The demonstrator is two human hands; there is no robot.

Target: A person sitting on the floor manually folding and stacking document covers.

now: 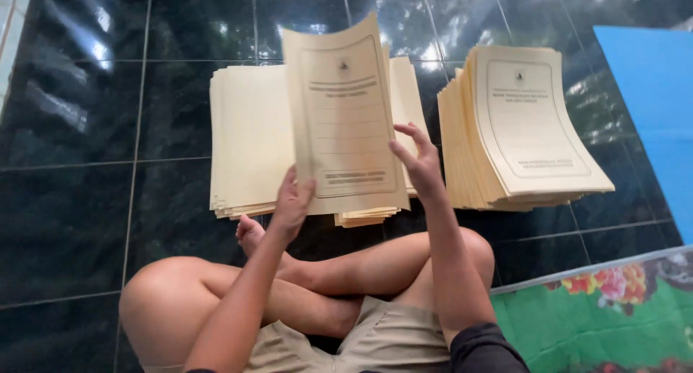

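A cream folded paper folder [346, 113] with a printed frame on its front is held upright in front of me. My left hand [292, 203] grips its lower left edge. My right hand [419, 160] touches its right edge with the fingers spread. Behind it on the dark floor lies a wide flat stack of open cream folders [249, 138]. To the right sits a thick pile of folded folders [520, 128], printed side up.
I sit cross-legged on glossy dark tiles [79, 164], knees and a foot below the folder. A blue mat [650, 106] lies at the far right. A green floral mat [606, 312] covers the lower right corner.
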